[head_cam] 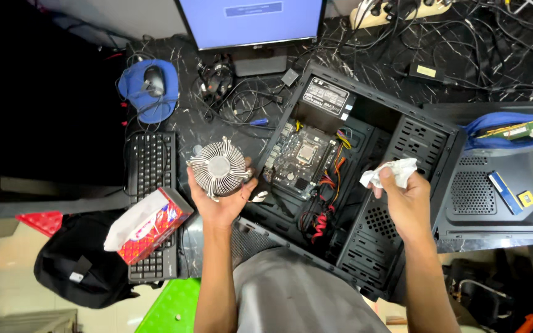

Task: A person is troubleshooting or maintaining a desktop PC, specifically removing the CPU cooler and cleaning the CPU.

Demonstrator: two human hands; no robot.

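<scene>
While your left hand [217,200] cups the round finned cooler [218,168] from below, base plate up, its flat centre faces you, just left of the open computer case [430,145]. Right hand [407,203] pinches a crumpled white tissue [391,172] over the case's side, fingers closed on it. The case lies on its side so the motherboard [300,157] is exposed. Count: one cooler, one tissue wad, one tissue box [149,225] resting on one keyboard [149,169], one mouse [153,79], one monitor [251,21].
</scene>
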